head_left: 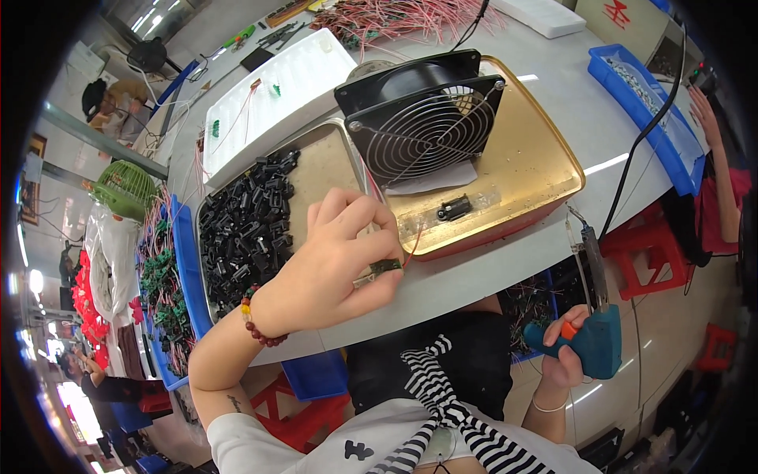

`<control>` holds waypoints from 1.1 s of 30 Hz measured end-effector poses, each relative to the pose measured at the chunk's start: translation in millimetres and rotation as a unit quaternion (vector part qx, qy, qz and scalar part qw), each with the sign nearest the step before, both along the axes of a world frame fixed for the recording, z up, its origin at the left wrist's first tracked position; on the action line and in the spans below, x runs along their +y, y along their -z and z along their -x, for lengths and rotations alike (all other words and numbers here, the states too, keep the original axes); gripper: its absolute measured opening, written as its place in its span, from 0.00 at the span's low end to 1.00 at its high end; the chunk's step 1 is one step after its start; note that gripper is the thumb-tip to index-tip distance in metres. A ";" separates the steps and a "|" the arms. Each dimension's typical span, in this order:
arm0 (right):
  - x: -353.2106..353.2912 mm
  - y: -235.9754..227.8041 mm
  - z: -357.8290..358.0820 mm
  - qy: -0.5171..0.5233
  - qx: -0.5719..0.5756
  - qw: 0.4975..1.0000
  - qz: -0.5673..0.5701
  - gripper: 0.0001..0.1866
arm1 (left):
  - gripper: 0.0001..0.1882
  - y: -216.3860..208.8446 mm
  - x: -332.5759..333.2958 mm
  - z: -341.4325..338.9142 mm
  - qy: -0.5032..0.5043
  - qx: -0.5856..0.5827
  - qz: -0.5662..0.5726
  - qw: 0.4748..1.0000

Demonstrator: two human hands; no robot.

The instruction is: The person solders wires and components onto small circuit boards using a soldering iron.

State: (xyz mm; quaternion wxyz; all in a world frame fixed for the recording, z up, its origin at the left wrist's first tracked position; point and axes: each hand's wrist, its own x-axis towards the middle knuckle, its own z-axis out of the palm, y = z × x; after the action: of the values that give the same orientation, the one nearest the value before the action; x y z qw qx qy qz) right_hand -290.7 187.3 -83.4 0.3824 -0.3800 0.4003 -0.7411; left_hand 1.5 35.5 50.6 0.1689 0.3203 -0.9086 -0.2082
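Note:
My left hand [343,253], a beaded bracelet at its wrist, is closed on a small green circuit board [385,267] at the table's near edge. A thin red wire [414,243] rises beside the board. Off to the right, my right hand [564,347] grips a teal soldering gun [602,347] with an orange trigger, its tip pointing up past the table edge. A small black plastic part [454,208] lies on the gold tin lid [545,170], just beyond the left hand. Black plastic housings [249,225] fill much of the metal tray [320,154] on the left.
A black fan with a wire guard [430,130] stands on the lid. Behind the tray lies a white foam box [280,95]. Blue bins [659,118] flank the table, and red-wired parts [403,20] pile up at the back. A black cable [651,126] hangs at right. Other people sit nearby.

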 end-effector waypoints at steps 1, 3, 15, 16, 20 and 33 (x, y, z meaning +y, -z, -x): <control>-0.1 1.1 0.9 -0.005 -0.006 1.000 -0.003 0.22 | 0.06 -1.6 1.5 2.6 0.000 0.000 0.041 0.999; -0.2 2.0 2.5 -0.008 -0.010 1.000 -0.006 0.22 | 0.06 -1.1 1.1 4.2 0.002 0.002 0.081 0.997; -2.5 2.5 1.9 -0.010 -0.012 1.000 -0.007 0.21 | 0.07 0.8 -6.1 25.3 -0.096 0.107 -0.278 0.950; -2.3 3.2 1.7 -0.011 -0.015 1.000 -0.004 0.21 | 0.08 -0.6 -9.7 28.5 -0.094 0.097 -0.237 0.962; -2.1 0.1 -0.7 -0.014 -0.034 0.999 0.012 0.23 | 0.09 7.9 -15.6 35.5 -0.092 0.120 -0.158 0.976; -6.5 -0.8 -4.4 -0.024 -0.023 0.999 -0.002 0.22 | 0.05 23.5 -15.8 30.3 -0.049 0.248 -0.182 0.950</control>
State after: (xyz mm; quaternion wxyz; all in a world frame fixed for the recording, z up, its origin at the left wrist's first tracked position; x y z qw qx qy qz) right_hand -286.3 180.8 -82.6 0.4101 -0.3710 0.3839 -0.7395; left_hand -28.8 19.6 27.1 0.3376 0.3279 -0.7679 -0.4346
